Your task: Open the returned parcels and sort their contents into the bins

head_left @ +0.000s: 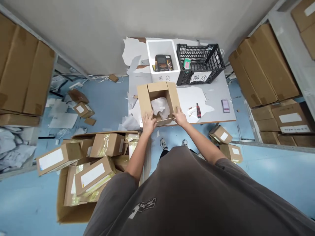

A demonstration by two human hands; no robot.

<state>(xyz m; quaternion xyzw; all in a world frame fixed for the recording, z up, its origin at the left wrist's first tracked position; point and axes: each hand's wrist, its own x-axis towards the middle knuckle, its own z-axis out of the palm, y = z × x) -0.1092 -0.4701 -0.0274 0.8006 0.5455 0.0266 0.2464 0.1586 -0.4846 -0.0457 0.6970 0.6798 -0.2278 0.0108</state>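
An open cardboard box (157, 87) stands near the table's front edge with its flaps folded outward. Crumpled white paper (160, 107) lies inside it; anything beneath the paper is hidden. My left hand (148, 123) grips the near left corner of the box, its fingers on the cardboard edge. At the near right corner, my right hand (180, 116) holds the near flap between thumb and fingers. A red and black box cutter (198, 110) lies on the table to the right of my right hand.
Behind the box are a white bin (162, 46) holding dark packages and a black crate (197, 49). A large carton (61, 196) of parcels stands at lower left. Shelves of boxes flank both sides; a purple item (225, 106) lies on the table's right.
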